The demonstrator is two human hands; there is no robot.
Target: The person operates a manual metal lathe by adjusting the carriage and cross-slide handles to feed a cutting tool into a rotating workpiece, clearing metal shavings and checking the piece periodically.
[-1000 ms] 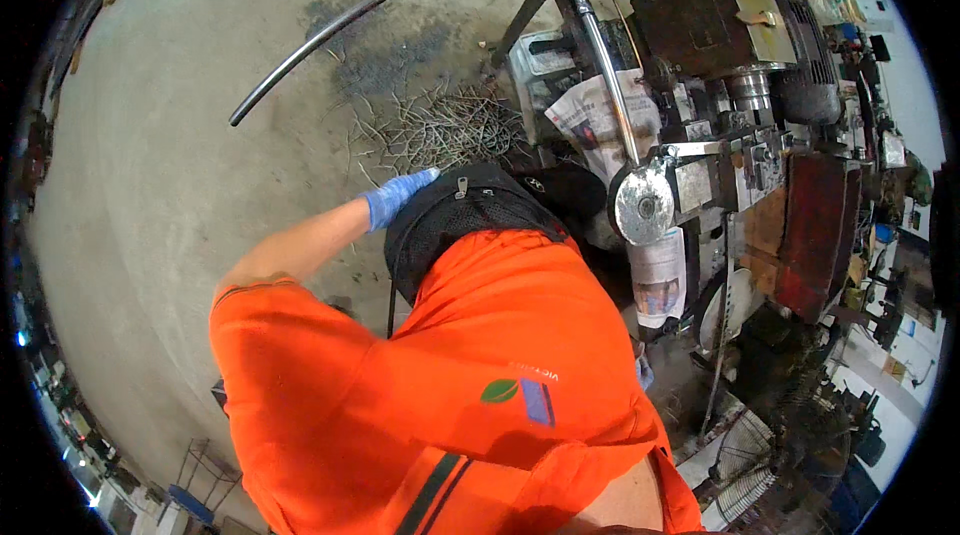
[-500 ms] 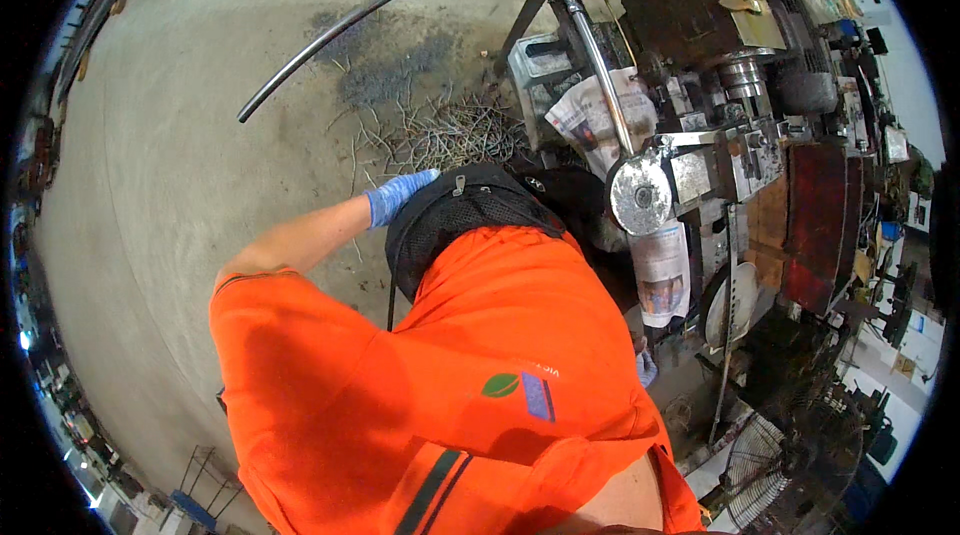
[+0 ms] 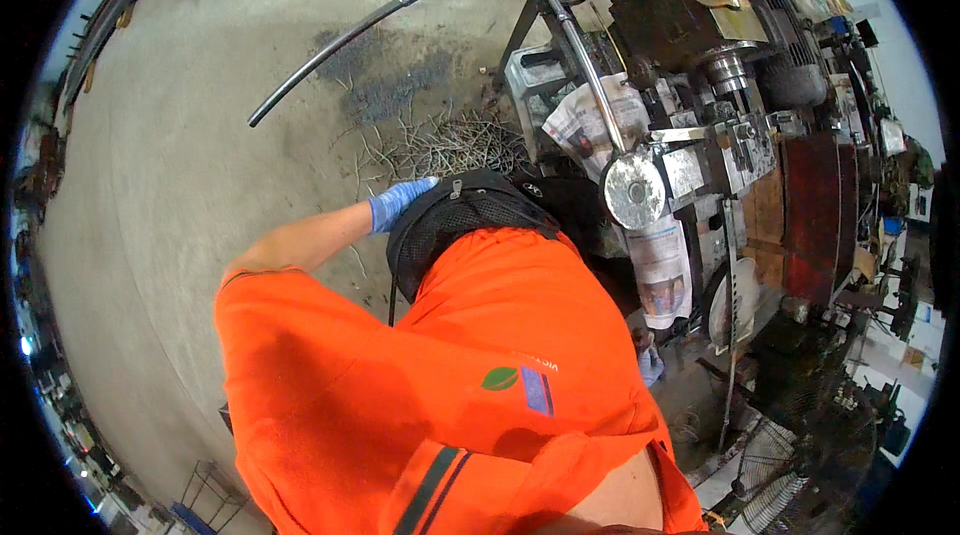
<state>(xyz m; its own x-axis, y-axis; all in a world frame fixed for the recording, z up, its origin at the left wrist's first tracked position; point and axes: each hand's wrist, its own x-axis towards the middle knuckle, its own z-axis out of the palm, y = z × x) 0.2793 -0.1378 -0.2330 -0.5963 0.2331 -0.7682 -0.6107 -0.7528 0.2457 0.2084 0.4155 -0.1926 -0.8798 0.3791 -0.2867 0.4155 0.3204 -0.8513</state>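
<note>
One orange-shirted person (image 3: 450, 385) between camera and lathe-like machine (image 3: 700, 65), metal rods (image 3: 440, 145) beyond.

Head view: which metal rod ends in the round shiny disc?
The shorter rod beside the newspaper, running down to the disc. The long curved rod ends free over the floor.

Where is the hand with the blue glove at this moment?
In the head view, the blue-gloved hand is left of centre, resting on the black cap, just below the pile of thin metal rods on the floor.
</note>
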